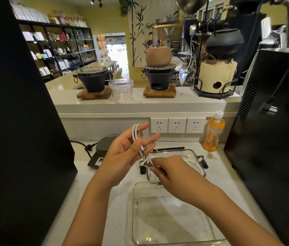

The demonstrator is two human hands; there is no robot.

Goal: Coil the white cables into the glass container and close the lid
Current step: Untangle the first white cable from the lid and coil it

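My left hand (122,153) is raised above the counter with a white cable (135,134) looped twice around its fingers. My right hand (172,171) pinches the lower part of the same cable just beneath. An empty rectangular glass container (134,219) lies on the counter below my forearms. Behind my hands lies the clear lid (191,153) with black clips, and another white cable (196,164) rests on it.
An orange drink bottle (213,134) stands at the right by the wall sockets (176,124). A black scale (102,150) sits left of the lid. Tall black machines flank both sides. A plastic cup (121,90) and stoves stand on the raised ledge.
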